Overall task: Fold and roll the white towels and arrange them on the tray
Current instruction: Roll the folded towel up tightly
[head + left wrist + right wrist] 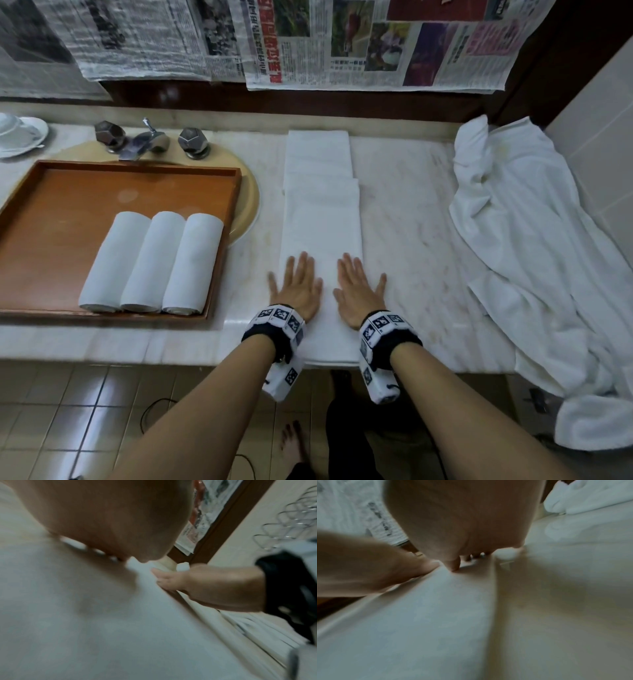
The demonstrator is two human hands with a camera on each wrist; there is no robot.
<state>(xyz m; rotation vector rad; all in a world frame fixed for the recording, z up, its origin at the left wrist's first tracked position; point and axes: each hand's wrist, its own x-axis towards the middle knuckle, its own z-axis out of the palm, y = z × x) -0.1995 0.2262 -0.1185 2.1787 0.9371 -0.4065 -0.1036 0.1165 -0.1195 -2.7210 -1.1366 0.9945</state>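
- Left hand (298, 286) and right hand (356, 287), each grip wide, press flat on the long folded white towel (322, 219) on the marble worktop (411, 212).
- Three rolled white towels (152, 263) lie side by side, touching, in the brown wooden tray (61, 205).

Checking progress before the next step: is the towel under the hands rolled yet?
Not rolled. The towel lies flat in a long folded strip, both hands flat on its near end.

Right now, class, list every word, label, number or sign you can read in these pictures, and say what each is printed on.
Colour newspaper sheets hanging on the wall: red and black headlines, seemingly in Chinese characters, too blurred to quote.
Grey newspaper sheets to their left: print too small to read.
Black-and-white wrist bands: square code patterns, no words.
Brown wooden tray and rolled white towels: no text.
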